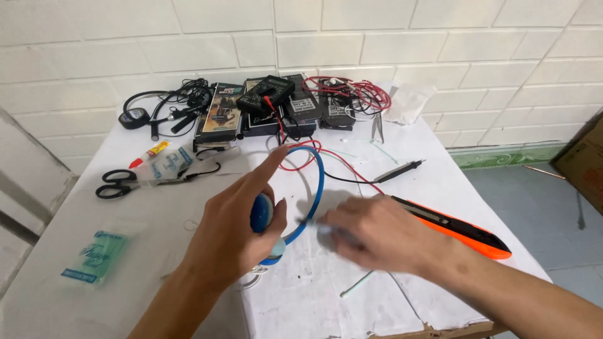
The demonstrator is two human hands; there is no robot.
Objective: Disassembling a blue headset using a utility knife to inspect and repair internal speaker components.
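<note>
Two hands meet on one thing: a blue headband w/ a blue ear cup, lying mid-table on the white cloth. Left hand wraps the ear-cup end, fingers curled round it, index finger stretched up along the band's inner side. Right hand sits just right of the band, blurred; fingertips seem pressed to the band's lower curve, but whether they pinch it or something small I can't tell. Band's long axis runs from the cup near the person up and away, arcing to its far tip beside the red wire. So band lies between both hands, left one nearer and carrying it. Rel. to the band: orange utility knife just right, behind the right hand; black probe up-right; multimeter well beyond; scissors far left.
</note>
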